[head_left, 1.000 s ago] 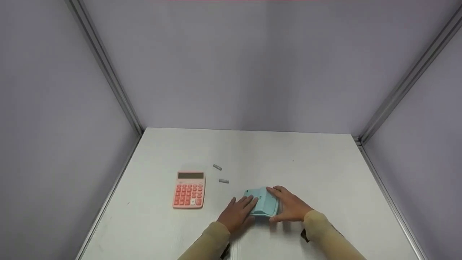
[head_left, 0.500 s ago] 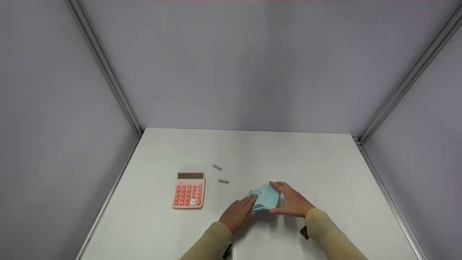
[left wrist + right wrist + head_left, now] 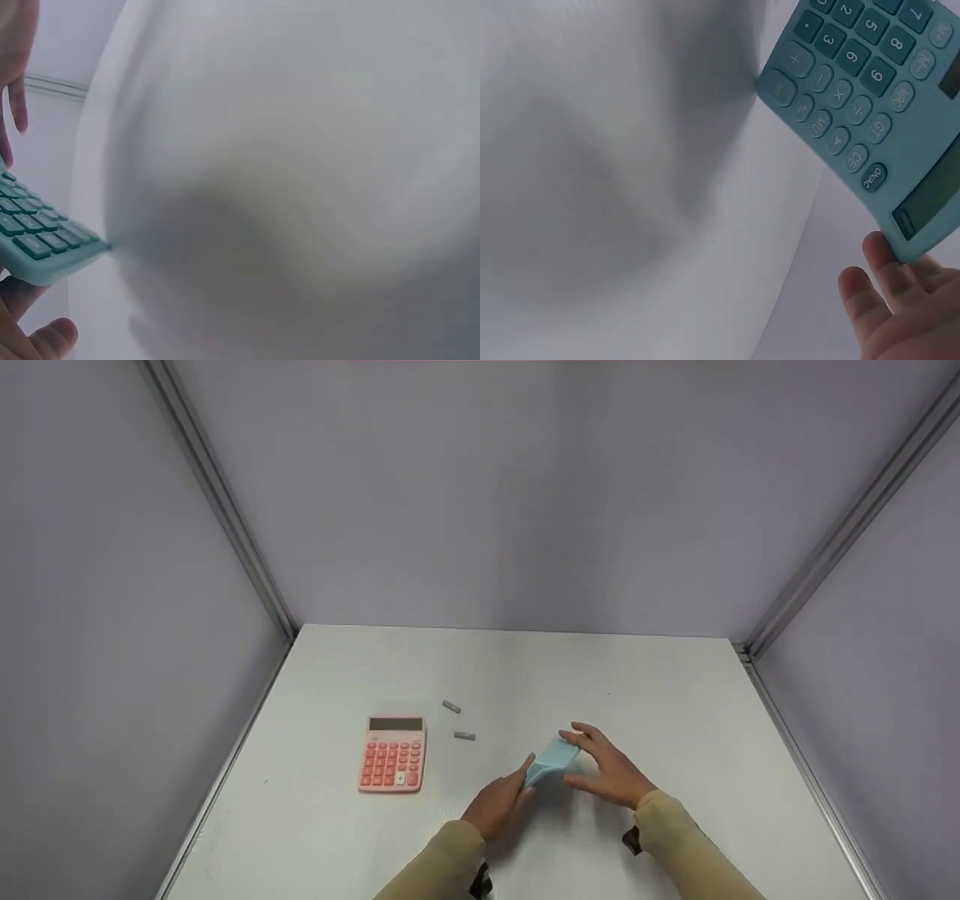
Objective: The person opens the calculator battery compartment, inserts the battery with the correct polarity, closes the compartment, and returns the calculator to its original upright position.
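A light-blue calculator stands tilted between my hands, its plain back toward the head camera. Both wrist views show its keys; the display is visible in the right wrist view. My left hand grips its left end, with fingers at the back and the thumb low. In the left wrist view, part of that hand appears below the key face. My right hand is spread at the other end, its fingertips touching the corner by the display while the thumb stands apart. A lower corner is close to the table; contact is unclear.
A pink calculator lies face up on the white table, left of my hands. Two small grey batteries lie between it and the blue one. Grey panels enclose the table at the back and sides.
The blue calculator has tipped up from lying back-up to steeply tilted. My left hand has turned with it, and my right fingers have spread and loosened from its edge.
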A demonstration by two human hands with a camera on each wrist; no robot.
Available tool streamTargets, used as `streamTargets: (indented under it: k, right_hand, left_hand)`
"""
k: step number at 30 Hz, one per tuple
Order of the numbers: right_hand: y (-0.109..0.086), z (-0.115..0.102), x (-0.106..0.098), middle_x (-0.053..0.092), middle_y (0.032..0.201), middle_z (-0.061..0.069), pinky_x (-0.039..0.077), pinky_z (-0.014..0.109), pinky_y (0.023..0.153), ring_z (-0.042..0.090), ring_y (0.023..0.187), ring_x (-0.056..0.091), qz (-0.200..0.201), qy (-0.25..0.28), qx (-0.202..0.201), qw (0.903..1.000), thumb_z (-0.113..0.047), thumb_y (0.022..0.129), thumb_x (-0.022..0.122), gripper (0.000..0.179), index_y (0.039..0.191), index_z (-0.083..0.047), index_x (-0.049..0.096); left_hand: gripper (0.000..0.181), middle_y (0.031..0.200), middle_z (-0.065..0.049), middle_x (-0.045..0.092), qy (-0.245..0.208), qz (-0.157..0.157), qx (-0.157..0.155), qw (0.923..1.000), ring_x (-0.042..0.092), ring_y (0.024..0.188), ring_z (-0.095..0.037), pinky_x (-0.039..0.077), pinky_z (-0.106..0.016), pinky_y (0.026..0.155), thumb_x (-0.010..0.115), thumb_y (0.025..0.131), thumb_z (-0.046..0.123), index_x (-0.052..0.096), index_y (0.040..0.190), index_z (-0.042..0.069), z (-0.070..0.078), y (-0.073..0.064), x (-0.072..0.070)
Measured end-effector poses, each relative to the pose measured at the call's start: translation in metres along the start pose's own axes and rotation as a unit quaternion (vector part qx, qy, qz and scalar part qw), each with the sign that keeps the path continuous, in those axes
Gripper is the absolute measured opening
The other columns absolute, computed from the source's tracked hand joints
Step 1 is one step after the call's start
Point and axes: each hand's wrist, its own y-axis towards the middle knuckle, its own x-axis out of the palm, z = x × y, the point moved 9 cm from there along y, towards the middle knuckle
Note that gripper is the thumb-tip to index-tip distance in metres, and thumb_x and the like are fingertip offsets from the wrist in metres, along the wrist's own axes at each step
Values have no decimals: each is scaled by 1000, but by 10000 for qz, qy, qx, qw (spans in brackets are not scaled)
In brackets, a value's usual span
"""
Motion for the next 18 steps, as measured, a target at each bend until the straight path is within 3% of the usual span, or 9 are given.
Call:
streamTargets:
  k: [5,11,18]
  right_hand:
    - [3,-5,-6,39,147,5,44,58,96,36,129,44,360,40,-390,9986,-38,93,63,47,138,-29,54]
    - [2,-6,-16,56,129,-4,53,46,85,20,117,55,860,-193,-718,9935,-31,92,65,41,132,-25,60]
    - [1,-1,-27,65,116,-10,56,36,74,13,103,61,1323,-480,-639,9880,-28,90,68,31,121,-23,68]
  left_hand:
    - [59,131,-6,59,9,-42,7,10000,58,116,-20,48,-40,98,37,104,38,14,156,21,5,0,0]
    - [60,130,-9,59,-87,-178,-50,9998,59,114,-22,48,-43,97,31,104,43,11,156,19,5,-1,3]
    - [59,127,-9,61,-171,-211,112,9996,60,113,-22,49,-42,97,27,105,41,13,155,14,6,-2,3]
